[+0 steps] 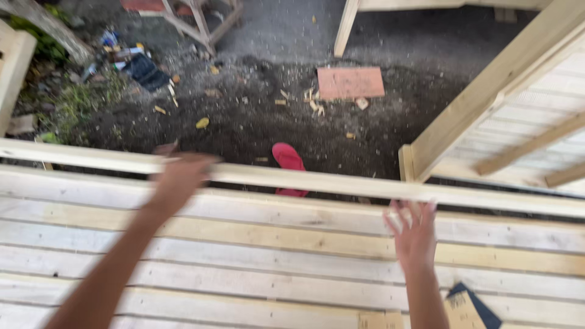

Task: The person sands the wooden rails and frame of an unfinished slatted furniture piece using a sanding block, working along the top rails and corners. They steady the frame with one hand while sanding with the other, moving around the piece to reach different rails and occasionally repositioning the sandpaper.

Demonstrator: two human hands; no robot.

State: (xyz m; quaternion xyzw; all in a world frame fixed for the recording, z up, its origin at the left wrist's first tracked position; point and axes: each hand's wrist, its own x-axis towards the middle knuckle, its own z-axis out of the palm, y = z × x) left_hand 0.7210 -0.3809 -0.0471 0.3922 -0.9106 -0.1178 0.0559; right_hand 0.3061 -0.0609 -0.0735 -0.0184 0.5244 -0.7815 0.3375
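A long pale wooden batten runs across the view from left to right, above a slatted wooden frame. My left hand is blurred and wraps over the batten near its left part. Under the batten's right part is my right hand, fingers spread and fingertips touching the batten's lower edge.
Dark ground strewn with wood chips lies beyond the batten, with a red sandal and a reddish flat board on it. Another pale wooden frame leans at the right. Sandpaper sheets lie on the slats at bottom right. Litter and weeds lie top left.
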